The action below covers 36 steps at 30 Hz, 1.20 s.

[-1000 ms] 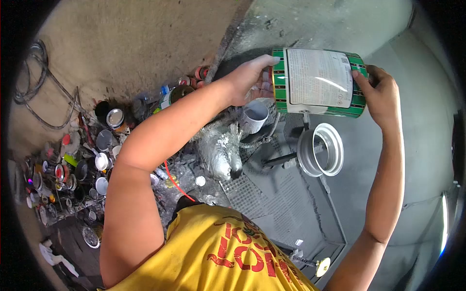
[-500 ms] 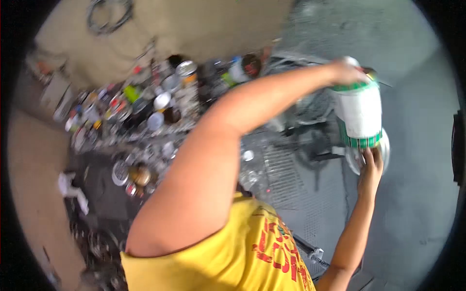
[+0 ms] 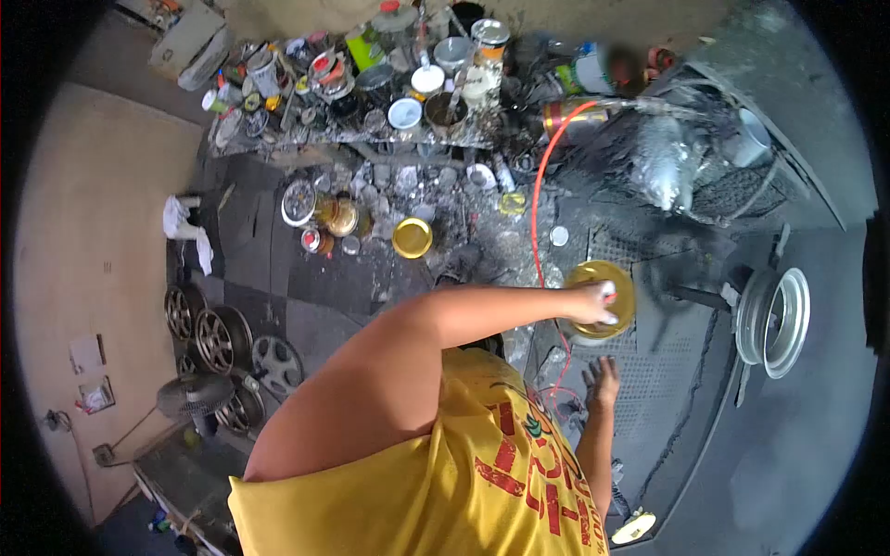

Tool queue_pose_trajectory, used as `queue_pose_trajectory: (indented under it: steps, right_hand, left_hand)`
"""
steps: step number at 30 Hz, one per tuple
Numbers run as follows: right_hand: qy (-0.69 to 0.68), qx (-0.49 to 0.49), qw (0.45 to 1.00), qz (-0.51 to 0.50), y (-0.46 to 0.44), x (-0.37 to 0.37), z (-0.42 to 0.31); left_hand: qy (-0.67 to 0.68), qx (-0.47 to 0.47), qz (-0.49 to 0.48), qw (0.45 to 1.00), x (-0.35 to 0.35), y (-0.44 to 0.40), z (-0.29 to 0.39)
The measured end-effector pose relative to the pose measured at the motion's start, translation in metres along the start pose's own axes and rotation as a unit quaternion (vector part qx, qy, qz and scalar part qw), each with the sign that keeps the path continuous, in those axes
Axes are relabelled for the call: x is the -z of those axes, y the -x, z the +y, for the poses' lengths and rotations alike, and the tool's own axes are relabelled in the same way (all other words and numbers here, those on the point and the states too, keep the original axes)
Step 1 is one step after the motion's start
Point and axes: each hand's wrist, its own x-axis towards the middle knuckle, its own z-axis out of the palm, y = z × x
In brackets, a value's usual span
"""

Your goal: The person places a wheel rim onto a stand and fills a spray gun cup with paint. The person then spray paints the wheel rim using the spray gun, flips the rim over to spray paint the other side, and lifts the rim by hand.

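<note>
My left hand [image 3: 593,304] is over the round gold end of a can [image 3: 619,278], its fingers curled together. White and red show at its fingertips; what they hold is too small to make out. Below the can, my right hand [image 3: 603,380] has its fingers apart and holds nothing. Whether the can rests on the floor cannot be told. A red hose [image 3: 535,218] curves down behind the can.
A cluttered bench [image 3: 306,134] with several paint cans runs along the top. A gold lid [image 3: 412,238] and jars [image 3: 343,218] are on the floor. At the right is a silver wheel rim [image 3: 786,322] on a stand. Other wheels [image 3: 222,339] and a fan [image 3: 195,396] are at the left.
The green-labelled can went from raised in both hands to low near my body, its gold end now facing up. My right hand has let go of it. The view has swung left and down.
</note>
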Motion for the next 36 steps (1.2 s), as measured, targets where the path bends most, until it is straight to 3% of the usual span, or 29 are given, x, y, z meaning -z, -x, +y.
queue_pose_trajectory:
  steps: [6,7,8,9,10,11,12,14,20,25,27,31,32,36]
  right_hand:
    - [0.16,-0.09,0.982,-0.048,0.014,-0.034,0.058]
    - [0.235,-0.073,0.966,-0.076,0.015,-0.044,0.058]
    - [0.306,-0.055,0.945,-0.104,0.012,-0.055,0.059]
    - [0.314,-0.06,0.942,-0.103,0.012,-0.067,0.054]
    - [0.351,-0.051,0.927,-0.122,0.016,-0.077,0.043]
    - [0.387,-0.04,0.91,-0.142,0.016,-0.086,0.034]
    - [0.365,-0.054,0.916,-0.156,0.019,-0.096,0.023]
    - [0.366,-0.071,0.919,-0.129,0.027,-0.121,0.0]
    - [0.384,-0.083,0.914,-0.099,0.025,-0.141,-0.021]
    - [0.398,-0.111,0.908,-0.074,0.031,-0.165,-0.027]
    - [0.399,-0.148,0.903,-0.063,0.034,-0.176,-0.032]
    - [0.42,-0.12,0.897,-0.067,0.026,-0.186,-0.041]
    - [0.417,-0.114,0.899,-0.069,0.022,-0.184,-0.042]
    - [0.366,-0.065,0.924,-0.089,0.015,-0.19,-0.05]
  left_hand:
    - [-0.036,0.217,0.086,0.972,0.035,0.038,-0.199]
    - [-0.009,0.275,0.044,0.96,0.051,0.044,-0.216]
    - [-0.013,0.255,0.09,0.963,0.034,0.039,-0.29]
    - [-0.069,0.27,0.086,0.956,0.067,0.062,-0.274]
    - [-0.137,0.274,0.181,0.935,0.058,0.07,-0.316]
    - [-0.045,0.335,0.196,0.921,0.079,0.073,-0.326]
    - [-0.001,0.405,0.197,0.893,0.113,0.093,-0.306]
    - [-0.002,0.484,0.229,0.845,0.141,0.1,-0.327]
    - [-0.024,0.542,0.287,0.789,0.222,0.128,-0.381]
    - [-0.07,0.558,0.234,0.793,0.261,0.145,-0.405]
    - [0.007,0.568,0.194,0.8,0.272,0.152,-0.401]
    - [0.004,0.545,0.227,0.807,0.279,0.162,-0.386]
    - [0.043,0.571,0.3,0.763,0.276,0.158,-0.39]
    - [0.01,0.501,0.295,0.814,0.296,0.157,-0.356]
